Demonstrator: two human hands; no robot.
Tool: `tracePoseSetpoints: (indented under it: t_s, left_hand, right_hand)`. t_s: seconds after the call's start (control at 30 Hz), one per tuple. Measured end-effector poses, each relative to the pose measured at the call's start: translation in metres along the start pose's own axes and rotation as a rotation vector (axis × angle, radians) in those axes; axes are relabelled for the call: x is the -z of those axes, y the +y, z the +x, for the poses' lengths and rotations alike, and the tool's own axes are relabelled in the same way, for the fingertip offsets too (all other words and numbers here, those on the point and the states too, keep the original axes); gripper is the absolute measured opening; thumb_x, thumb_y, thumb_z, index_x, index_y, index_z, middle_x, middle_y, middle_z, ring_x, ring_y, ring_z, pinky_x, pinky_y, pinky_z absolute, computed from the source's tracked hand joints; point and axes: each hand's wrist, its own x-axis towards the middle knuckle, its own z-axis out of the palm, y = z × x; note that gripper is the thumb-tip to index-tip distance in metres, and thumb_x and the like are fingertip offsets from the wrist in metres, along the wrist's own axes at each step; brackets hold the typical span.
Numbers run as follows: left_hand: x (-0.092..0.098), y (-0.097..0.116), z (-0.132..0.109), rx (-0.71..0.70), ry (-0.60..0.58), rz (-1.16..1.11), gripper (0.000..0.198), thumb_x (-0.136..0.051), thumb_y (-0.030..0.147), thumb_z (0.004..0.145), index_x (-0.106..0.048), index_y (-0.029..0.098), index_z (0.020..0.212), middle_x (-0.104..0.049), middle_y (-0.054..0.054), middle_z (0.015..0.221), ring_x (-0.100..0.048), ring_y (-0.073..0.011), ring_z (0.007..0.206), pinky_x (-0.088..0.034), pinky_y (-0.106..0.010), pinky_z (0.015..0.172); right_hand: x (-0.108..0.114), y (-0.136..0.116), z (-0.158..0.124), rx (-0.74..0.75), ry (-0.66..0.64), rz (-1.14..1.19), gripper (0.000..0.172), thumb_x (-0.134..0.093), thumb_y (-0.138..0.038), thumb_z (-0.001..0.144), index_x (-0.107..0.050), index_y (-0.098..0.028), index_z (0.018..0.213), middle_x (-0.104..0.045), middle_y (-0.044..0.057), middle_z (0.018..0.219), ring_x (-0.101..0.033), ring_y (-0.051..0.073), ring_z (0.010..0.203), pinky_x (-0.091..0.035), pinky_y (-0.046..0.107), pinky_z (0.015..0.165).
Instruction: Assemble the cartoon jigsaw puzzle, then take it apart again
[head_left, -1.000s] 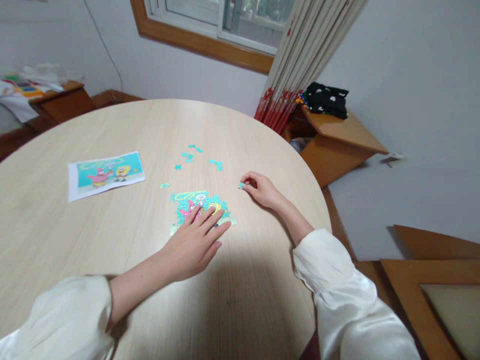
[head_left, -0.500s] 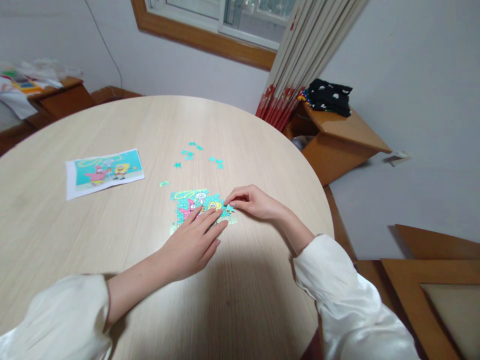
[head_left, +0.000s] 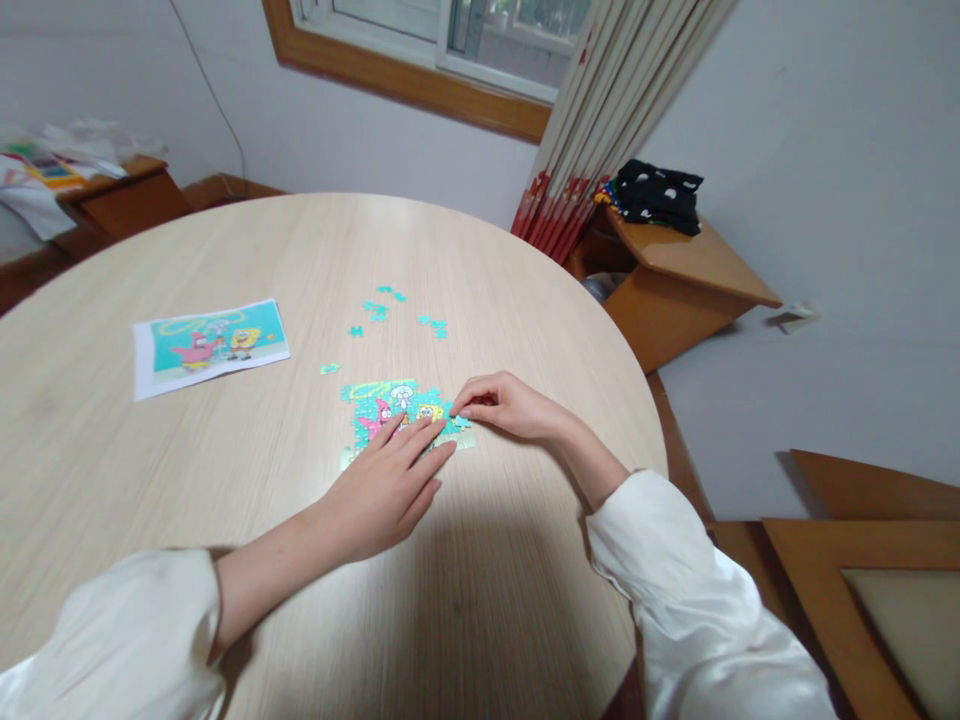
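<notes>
A partly joined jigsaw puzzle [head_left: 386, 393] with cartoon figures on a turquoise ground lies flat on the round table. Across its lower part rests my left hand [head_left: 394, 480], fingers stretched out and slightly spread, covering some of the picture. My right hand [head_left: 502, 403] is at the puzzle's right edge, thumb and forefinger pinched on a small turquoise puzzle piece [head_left: 460, 423]. The fingertips partly hide how that piece meets its neighbours.
Several loose turquoise pieces [head_left: 377, 311] are scattered beyond the puzzle, with more pieces [head_left: 435, 325] to their right. A greenish piece [head_left: 329, 369] lies nearer. The printed reference picture [head_left: 214, 345] is at left on the pale wooden table [head_left: 300, 240].
The turquoise piece at my right fingertips has shifted slightly and looks flatter against the puzzle's right edge. My left hand stays in place.
</notes>
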Motion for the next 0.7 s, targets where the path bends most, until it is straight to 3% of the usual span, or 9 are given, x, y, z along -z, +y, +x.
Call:
tracePoseSetpoints:
  t_s: [0.2,0.33,0.4,0.57,0.7]
  left_hand:
    - [0.000,0.000,0.000,-0.001,0.013,-0.004,0.036,-0.037,0.020,0.093,-0.050,0.013,0.125,-0.050,-0.017,0.136,-0.043,-0.0318,0.129,-0.034,-0.056,0.106]
    - [0.005,0.002,0.001,-0.045,0.072,0.009,0.034,-0.040,0.016,0.090,-0.051,0.011,0.122,-0.050,-0.020,0.134,-0.045,-0.0321,0.127,-0.036,-0.054,0.105]
    - [0.007,0.005,0.002,-0.103,0.131,0.018,0.033,-0.042,0.012,0.088,-0.052,0.011,0.119,-0.051,-0.021,0.132,-0.046,-0.0319,0.125,-0.036,-0.054,0.105]
    - [0.008,0.011,0.002,-0.168,0.109,0.010,0.025,-0.044,0.012,0.086,-0.056,0.011,0.108,-0.060,-0.017,0.118,-0.056,-0.0273,0.112,-0.041,-0.046,0.101]
    - [0.006,0.013,0.001,-0.115,0.072,0.066,0.029,-0.045,0.018,0.089,-0.053,0.011,0.116,-0.055,-0.019,0.128,-0.053,-0.0303,0.118,-0.039,-0.047,0.101]
  right_hand:
    - [-0.003,0.001,0.001,-0.012,0.030,0.103,0.010,-0.066,-0.024,0.075,-0.070,-0.015,0.077,-0.067,0.002,0.075,-0.059,0.012,0.071,-0.047,0.029,0.072]
    - [-0.007,0.012,0.011,-0.041,0.459,0.361,0.024,-0.072,-0.033,0.069,-0.068,-0.017,0.085,-0.065,0.000,0.071,-0.058,0.010,0.064,-0.047,0.026,0.063]
    - [-0.008,0.018,0.016,-0.087,0.602,0.491,0.033,-0.078,-0.036,0.061,-0.065,-0.018,0.084,-0.064,-0.002,0.068,-0.057,0.010,0.060,-0.048,0.025,0.059]
    - [-0.008,0.021,0.020,-0.148,0.603,0.578,0.044,-0.086,-0.036,0.047,-0.062,-0.018,0.079,-0.065,-0.002,0.066,-0.061,0.012,0.059,-0.052,0.026,0.058]
    - [-0.009,0.017,0.018,-0.150,0.605,0.543,0.041,-0.085,-0.037,0.048,-0.062,-0.017,0.076,-0.064,-0.002,0.064,-0.060,0.011,0.058,-0.049,0.025,0.055]
